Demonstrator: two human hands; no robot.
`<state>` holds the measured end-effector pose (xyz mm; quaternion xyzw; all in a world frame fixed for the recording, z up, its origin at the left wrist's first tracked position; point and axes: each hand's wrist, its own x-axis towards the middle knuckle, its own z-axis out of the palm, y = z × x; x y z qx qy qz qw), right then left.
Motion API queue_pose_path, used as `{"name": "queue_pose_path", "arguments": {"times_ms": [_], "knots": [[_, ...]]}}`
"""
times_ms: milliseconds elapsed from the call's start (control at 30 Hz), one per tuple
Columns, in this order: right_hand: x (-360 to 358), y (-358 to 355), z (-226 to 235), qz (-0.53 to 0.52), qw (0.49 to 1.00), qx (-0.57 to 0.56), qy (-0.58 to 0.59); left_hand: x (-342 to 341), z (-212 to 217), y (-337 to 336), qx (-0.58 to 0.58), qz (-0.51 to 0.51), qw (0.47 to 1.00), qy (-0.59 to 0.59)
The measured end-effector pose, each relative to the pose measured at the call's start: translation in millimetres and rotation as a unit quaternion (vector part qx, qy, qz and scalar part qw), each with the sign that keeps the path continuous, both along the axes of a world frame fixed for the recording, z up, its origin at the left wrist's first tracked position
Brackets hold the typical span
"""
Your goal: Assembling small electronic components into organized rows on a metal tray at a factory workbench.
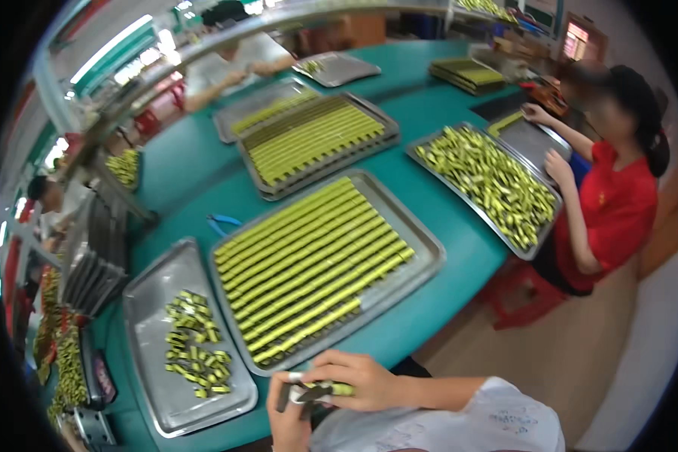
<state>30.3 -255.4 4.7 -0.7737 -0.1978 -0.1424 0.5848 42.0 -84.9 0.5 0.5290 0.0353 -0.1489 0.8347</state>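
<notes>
Close to my body, at the table's near edge, my two hands meet. My right hand (360,378) is closed round small yellow-green cylinders (343,389). My left hand (288,426) is closed on a dark, flat-looking piece (303,393) whose kind is blurred. A small white piece (296,376) shows between the fingers of both hands. Just beyond them lies a metal tray (422,252) with yellow-green cylinders in long rows (301,264); the nearest row is shorter. To its left, a second metal tray (147,377) holds loose cylinders (196,339).
Blue-handled pliers (223,221) lie behind the row tray on the green table (459,271). Stacked filled trays (320,143) stand farther back. At right, a person in a red shirt (618,196) works beside a tray heaped with cylinders (490,184). Upright trays (94,252) stand at left.
</notes>
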Motion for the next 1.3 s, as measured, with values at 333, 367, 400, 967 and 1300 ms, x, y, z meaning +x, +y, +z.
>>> {"name": "queue_pose_path", "arguments": {"times_ms": [333,367,400,967,1300], "knots": [[5.5,-4.6,13.1,0.093,0.991,0.074,0.054,0.3,16.2,5.8,-0.056,-0.11,0.992,0.008],[4.4,-6.1,13.7,0.086,0.991,0.072,0.066,2.2,13.6,6.9,-0.073,-0.125,0.989,0.016],[11.3,-7.4,12.9,0.086,0.99,0.075,0.082,4.3,16.6,4.3,-0.067,-0.098,0.992,0.034],[11.0,-28.7,36.4,-0.036,0.978,-0.198,0.054,8.9,3.8,9.5,-0.104,-0.057,0.993,-0.005],[18.0,4.0,144.2,0.254,0.946,0.12,0.16,9.4,18.6,-0.1,-0.057,-0.078,0.995,0.021]]}}
